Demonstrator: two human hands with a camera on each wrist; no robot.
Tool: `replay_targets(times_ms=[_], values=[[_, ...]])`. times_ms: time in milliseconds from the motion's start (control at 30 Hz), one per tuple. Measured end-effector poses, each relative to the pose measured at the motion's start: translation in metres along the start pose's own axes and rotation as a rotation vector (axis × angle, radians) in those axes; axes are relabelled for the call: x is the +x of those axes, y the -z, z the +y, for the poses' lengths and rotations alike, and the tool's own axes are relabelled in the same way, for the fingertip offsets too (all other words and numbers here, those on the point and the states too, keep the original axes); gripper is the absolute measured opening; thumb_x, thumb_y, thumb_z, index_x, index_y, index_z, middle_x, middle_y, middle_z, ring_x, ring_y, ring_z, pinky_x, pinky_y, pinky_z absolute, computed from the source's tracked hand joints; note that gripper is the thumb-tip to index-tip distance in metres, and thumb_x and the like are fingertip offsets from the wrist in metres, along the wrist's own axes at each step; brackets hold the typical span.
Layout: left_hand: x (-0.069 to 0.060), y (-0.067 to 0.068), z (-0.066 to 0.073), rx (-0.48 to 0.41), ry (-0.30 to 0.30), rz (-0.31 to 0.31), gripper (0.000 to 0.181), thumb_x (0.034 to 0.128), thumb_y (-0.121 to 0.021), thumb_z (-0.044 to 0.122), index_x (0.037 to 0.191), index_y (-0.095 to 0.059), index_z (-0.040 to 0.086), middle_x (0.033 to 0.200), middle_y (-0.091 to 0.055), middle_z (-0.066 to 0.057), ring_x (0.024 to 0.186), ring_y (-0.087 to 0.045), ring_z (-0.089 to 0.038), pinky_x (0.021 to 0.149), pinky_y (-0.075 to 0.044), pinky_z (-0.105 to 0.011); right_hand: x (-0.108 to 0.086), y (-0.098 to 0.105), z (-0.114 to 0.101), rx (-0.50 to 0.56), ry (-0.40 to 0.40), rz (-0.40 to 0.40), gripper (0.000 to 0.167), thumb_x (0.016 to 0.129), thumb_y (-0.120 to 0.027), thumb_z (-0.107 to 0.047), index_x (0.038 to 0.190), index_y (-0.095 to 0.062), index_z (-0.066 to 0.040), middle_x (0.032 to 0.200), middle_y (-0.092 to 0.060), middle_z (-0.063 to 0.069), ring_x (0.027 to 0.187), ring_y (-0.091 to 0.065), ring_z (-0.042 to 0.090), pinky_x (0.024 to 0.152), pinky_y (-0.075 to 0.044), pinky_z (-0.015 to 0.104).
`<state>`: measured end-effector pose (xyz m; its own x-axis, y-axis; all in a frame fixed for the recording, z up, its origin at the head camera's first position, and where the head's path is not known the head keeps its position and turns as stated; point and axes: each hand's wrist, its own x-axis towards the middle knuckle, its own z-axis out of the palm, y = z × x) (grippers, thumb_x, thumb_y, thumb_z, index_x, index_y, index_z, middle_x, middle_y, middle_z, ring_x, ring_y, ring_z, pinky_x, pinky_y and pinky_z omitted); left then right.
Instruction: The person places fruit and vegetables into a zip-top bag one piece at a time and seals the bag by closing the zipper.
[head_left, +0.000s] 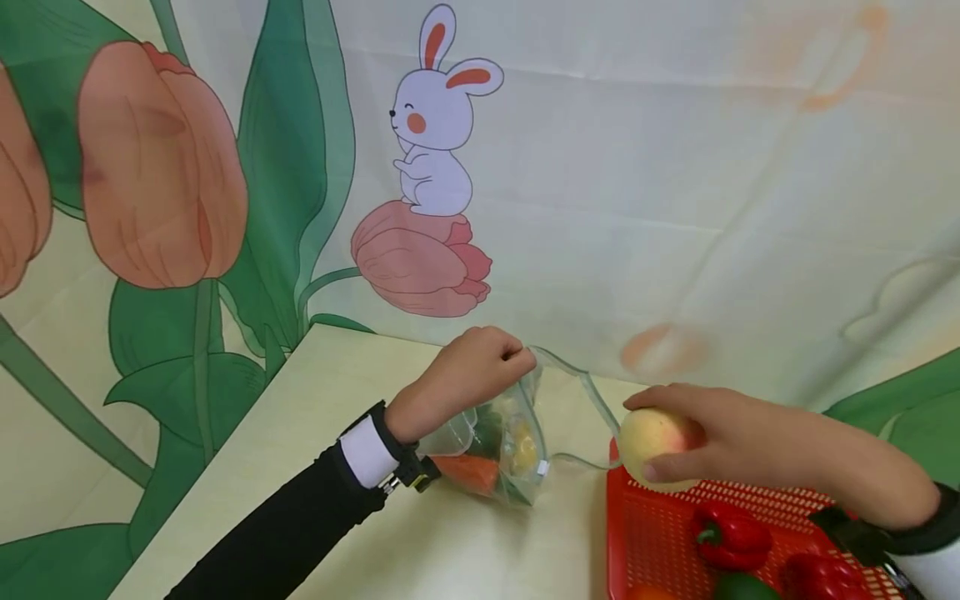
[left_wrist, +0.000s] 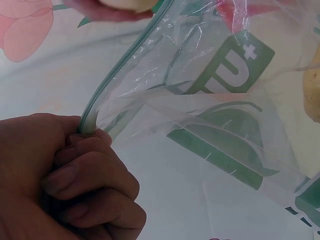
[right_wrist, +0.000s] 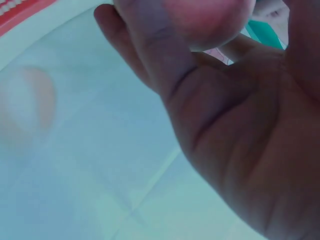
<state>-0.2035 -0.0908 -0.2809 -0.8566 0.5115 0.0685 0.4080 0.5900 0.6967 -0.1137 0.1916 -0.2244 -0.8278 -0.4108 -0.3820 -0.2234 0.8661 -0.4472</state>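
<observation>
My left hand [head_left: 465, 375] pinches the rim of a clear zip bag [head_left: 534, 392] with green trim, its fingers curled in the left wrist view. The mouth of the bag [left_wrist: 145, 100] gapes toward the right. Inside, an orange-red item [head_left: 468, 473] and a yellow item [head_left: 522, 447] show through the plastic; their kinds are unclear. My right hand [head_left: 720, 429] grips a yellow peach [head_left: 651, 446] with a pink blush, between thumb and fingers. The peach is beside the bag's mouth, above the red basket's near-left corner. In the right wrist view, the peach [right_wrist: 212, 20] is partly cut off.
A red plastic basket [head_left: 617, 533] stands at the right on the pale table [head_left: 405, 542]. It holds red bell peppers [head_left: 731, 533], a dark green item [head_left: 742, 586] and an orange item, partly out of frame. Behind the table hangs a printed cloth [head_left: 600, 208] with a rabbit and tulips.
</observation>
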Motion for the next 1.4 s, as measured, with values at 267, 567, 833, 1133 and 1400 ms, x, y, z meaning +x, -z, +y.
replay_targets(times_ms=[267, 567, 833, 1133, 1400], values=[[0.002, -0.004, 0.002, 0.013, 0.0, 0.003, 0.036, 0.0885, -0.045, 0.025, 0.055, -0.035, 0.016, 0.055, -0.025, 0.005, 0.05, -0.028, -0.01, 0.049, -0.02, -0.026, 0.036, 0.003, -0.015, 0.01, -0.009, -0.005, 0.066, 0.079, -0.063, -0.065, 0.136, -0.047, -0.038, 0.131, -0.055, -0.008, 0.108, -0.055, 0.014, 0.086, -0.048, 0.037], [0.001, -0.003, 0.003, 0.037, 0.016, 0.01, 0.037, 0.0893, -0.045, 0.026, 0.054, -0.038, 0.017, 0.054, -0.027, 0.006, 0.05, -0.03, -0.011, 0.047, -0.02, -0.026, 0.09, -0.018, -0.018, 0.247, 0.019, -0.126, 0.057, 0.088, -0.064, -0.05, 0.136, -0.046, -0.025, 0.099, -0.062, 0.003, 0.081, -0.065, 0.022, 0.076, -0.052, 0.038], [0.0, -0.003, 0.0, 0.033, 0.019, 0.033, 0.036, 0.0891, -0.045, 0.025, 0.054, -0.039, 0.016, 0.055, -0.028, 0.007, 0.051, -0.029, -0.01, 0.049, -0.02, -0.026, 0.118, -0.03, -0.017, 0.196, 0.081, -0.141, 0.057, 0.087, -0.064, -0.05, 0.135, -0.046, -0.026, 0.093, -0.062, 0.002, 0.074, -0.065, 0.019, 0.073, -0.051, 0.034], [0.0, -0.004, -0.003, 0.036, 0.037, 0.038, 0.035, 0.0888, -0.045, 0.026, 0.055, -0.04, 0.016, 0.055, -0.03, 0.007, 0.051, -0.031, -0.01, 0.048, -0.02, -0.026, 0.12, -0.034, -0.01, 0.087, 0.1, -0.084, 0.072, 0.085, -0.066, -0.051, 0.143, -0.041, -0.017, 0.132, -0.052, -0.001, 0.109, -0.056, 0.015, 0.092, -0.046, 0.036], [0.001, -0.004, -0.005, 0.037, 0.031, 0.028, 0.034, 0.089, -0.044, 0.025, 0.056, -0.039, 0.017, 0.056, -0.029, 0.006, 0.051, -0.03, -0.01, 0.049, -0.021, -0.026, 0.115, -0.029, -0.011, 0.143, 0.08, -0.109, 0.066, 0.087, -0.066, -0.046, 0.141, -0.042, -0.018, 0.143, -0.045, 0.007, 0.112, -0.063, 0.02, 0.094, -0.049, 0.038]])
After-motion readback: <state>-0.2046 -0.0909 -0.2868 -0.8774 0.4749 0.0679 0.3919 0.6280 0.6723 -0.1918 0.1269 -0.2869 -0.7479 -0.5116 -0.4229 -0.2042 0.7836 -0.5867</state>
